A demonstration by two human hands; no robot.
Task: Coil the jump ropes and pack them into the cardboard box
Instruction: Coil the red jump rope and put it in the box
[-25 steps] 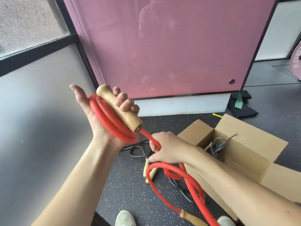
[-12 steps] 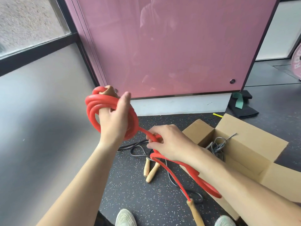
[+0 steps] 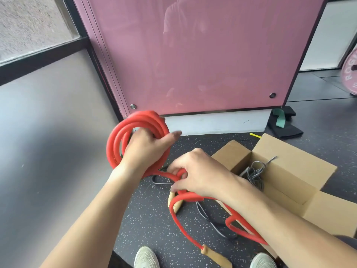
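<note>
The red jump rope [image 3: 116, 144] is partly coiled and held in the air, left of the cardboard box [image 3: 293, 171] and above the floor [image 3: 154, 225]. The left hand [image 3: 146, 149] is closed on the finished loops. Several turns ring it, so the hand seems to serve as the form that sets the coil's size.

The right hand [image 3: 201, 175], between the coil and the box, has its fingers curled round the loose run of the same rope. I judge that it feeds and steers the slack so that each fresh turn lies beside the others instead of twisting. The tail drops from that hand, loops under the right forearm in front of the box, and ends at a wooden handle [image 3: 214, 257] low down by the floor — so a fair length is not yet wound.

The box stands open with its flaps out, probably kept close so a finished coil can go straight in. A grey rope [image 3: 255, 173] lies bundled inside it. A black rope [image 3: 209, 217] with pale handles [image 3: 173, 203] lies uncoiled on the floor just left of the box, below the right hand — it looks to be waiting its turn. The trailing red tail crosses over it and could snag there when drawn up.
</note>
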